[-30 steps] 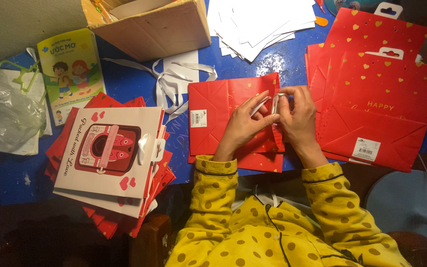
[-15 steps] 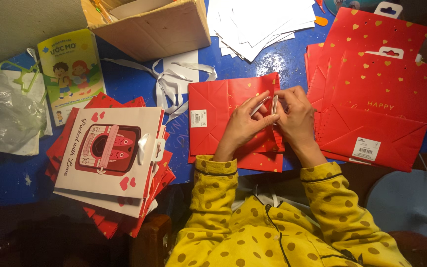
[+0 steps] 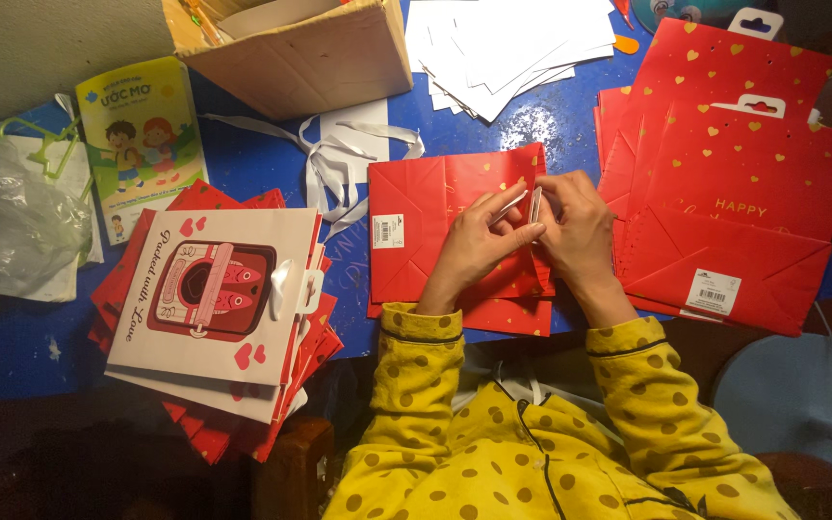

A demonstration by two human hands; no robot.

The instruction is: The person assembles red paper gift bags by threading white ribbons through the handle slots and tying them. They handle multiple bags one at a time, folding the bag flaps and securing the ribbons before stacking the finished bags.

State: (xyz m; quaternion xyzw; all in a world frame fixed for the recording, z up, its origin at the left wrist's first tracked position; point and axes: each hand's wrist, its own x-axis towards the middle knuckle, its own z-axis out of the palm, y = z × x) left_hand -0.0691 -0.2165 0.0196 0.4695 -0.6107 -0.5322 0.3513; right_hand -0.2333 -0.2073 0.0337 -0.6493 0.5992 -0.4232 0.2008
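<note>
Both hands, left hand (image 3: 481, 236) and right hand (image 3: 575, 226), are pinching a white ribbon (image 3: 522, 204) at the flat red bag (image 3: 435, 226), which is steadying it on the tabletop (image 3: 262, 154).

**A home craft table for gift-bag assembly**

This looks like a home workspace used for small handwork. A scuffed blue worktop (image 3: 272, 154) carries flat stacks of red paper gift bags with gold hearts (image 3: 734, 193), a brown cardboard box (image 3: 300, 53), loose white paper sheets (image 3: 503, 48), white ribbons (image 3: 339, 164) and a children's picture booklet (image 3: 142, 135).
</note>
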